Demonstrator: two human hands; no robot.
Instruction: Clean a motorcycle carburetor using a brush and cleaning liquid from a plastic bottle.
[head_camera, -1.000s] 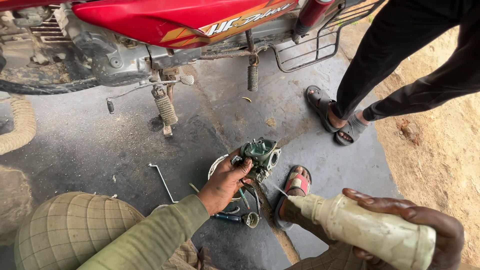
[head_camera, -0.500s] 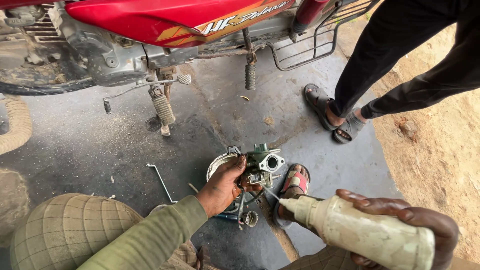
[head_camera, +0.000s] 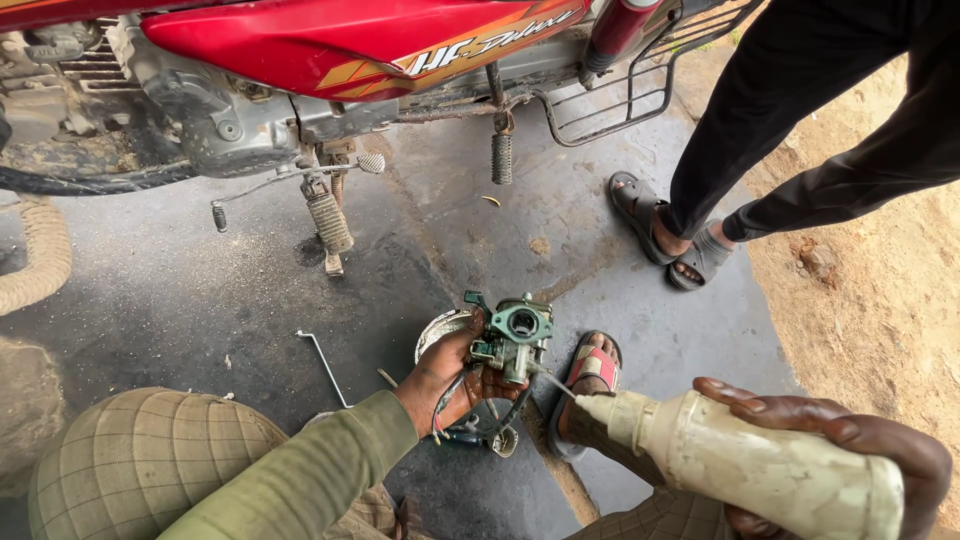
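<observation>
My left hand (head_camera: 447, 378) grips a greenish metal carburettor (head_camera: 514, 338) and holds it just above a round metal bowl (head_camera: 437, 334) on the floor. My right hand (head_camera: 838, 440) is wrapped around a dirty cream plastic squeeze bottle (head_camera: 745, 463) at the lower right. The bottle's thin nozzle (head_camera: 553, 383) points at the underside of the carburettor and almost touches it. A cable or hose hangs from the carburettor below my left hand.
A red motorcycle (head_camera: 330, 60) stands across the top, with its footpeg (head_camera: 500, 155) and kick lever (head_camera: 330, 222) hanging low. Another person's legs in black trousers and sandals (head_camera: 672, 240) stand at the right. A bent metal rod (head_camera: 324, 364) lies on the dark floor. My sandalled foot (head_camera: 590, 372) is beside the bowl.
My left hand has turned the carburettor and shifted it slightly right. The bottle in my right hand has come up, bringing its nozzle to the carburettor.
</observation>
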